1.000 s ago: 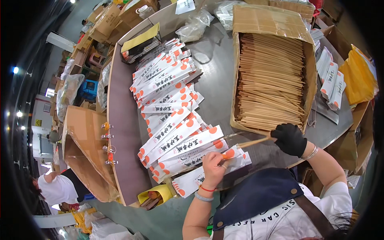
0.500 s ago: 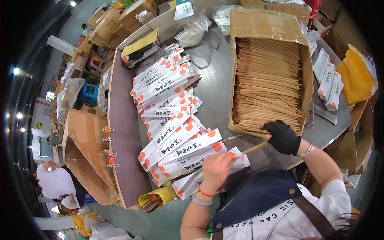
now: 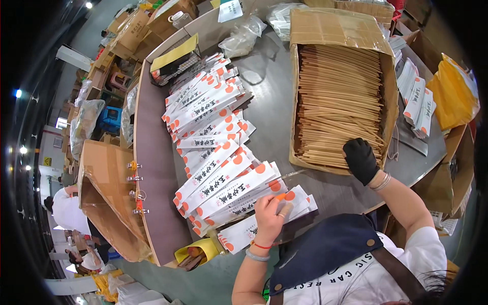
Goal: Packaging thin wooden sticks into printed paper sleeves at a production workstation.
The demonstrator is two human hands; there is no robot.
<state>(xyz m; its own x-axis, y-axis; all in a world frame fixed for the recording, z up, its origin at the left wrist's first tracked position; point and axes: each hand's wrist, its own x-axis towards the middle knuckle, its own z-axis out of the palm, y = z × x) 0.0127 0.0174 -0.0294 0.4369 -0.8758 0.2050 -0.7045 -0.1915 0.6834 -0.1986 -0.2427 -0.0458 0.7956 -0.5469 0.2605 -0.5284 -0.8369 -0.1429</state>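
My left hand (image 3: 269, 218), with an orange cover on a fingertip, pinches a white paper chopstick sleeve (image 3: 297, 198) with orange dots. That sleeve lies over a small stack of sleeves (image 3: 236, 236) at the table's near edge. My right hand (image 3: 362, 161), in a black glove, is curled closed on wooden chopsticks (image 3: 340, 107) at the near right corner of an open cardboard box (image 3: 338, 25). The glove hides its fingertips. Many printed sleeves (image 3: 213, 137) lie in a long overlapping row left of the box.
A raised purple-grey side wall (image 3: 157, 147) borders the grey table (image 3: 269, 117) on the left. A wire basket (image 3: 175, 63) stands in its far left corner. Beyond the box lie more sleeves (image 3: 419, 107) and a yellow bag (image 3: 452, 94). A yellow pouch (image 3: 203, 251) hangs near the front corner.
My right hand has moved away from the sleeve, back to the chopsticks in the box. The chopsticks it held at the sleeve no longer show in it. My left hand has shifted slightly.
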